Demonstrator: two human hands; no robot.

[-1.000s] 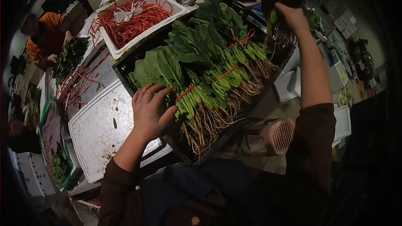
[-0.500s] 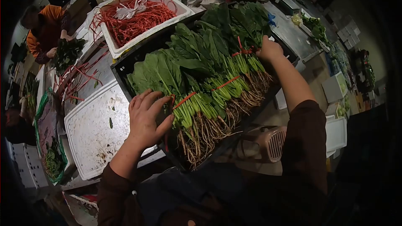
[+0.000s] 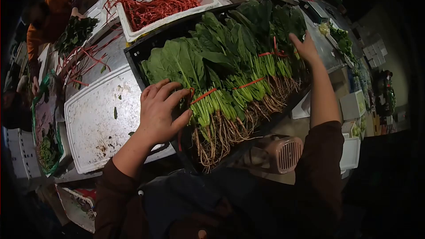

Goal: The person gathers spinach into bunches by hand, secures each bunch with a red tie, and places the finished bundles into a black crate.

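Note:
Several bunches of leafy spinach (image 3: 221, 57) with long brown roots lie side by side in a black crate (image 3: 133, 68), bound with red ties (image 3: 251, 82). At the crate's left end, my left hand (image 3: 161, 110) is spread beside the nearest bunch, its fingertips by the stems and tie. My right hand (image 3: 306, 51) is at the right end, against or just beside the last bunch. Its thumb stands apart from the fingers, which are partly hidden along the crate's side. Neither hand visibly grips anything.
Behind the crate sits a white foam box (image 3: 201, 6) of red ties (image 3: 155, 9). A dirty white lid (image 3: 99, 124) lies left on the metal table. Farther left, a person in orange (image 3: 59, 2) reaches toward a green bag (image 3: 44, 93). A pinkish slatted appliance (image 3: 287, 152) stands below.
My right hand has shifted slightly outward from the last bunch's tie, its thumb now spread. My left hand stays by the first bunch. The person in orange has lowered one hand toward the green bag.

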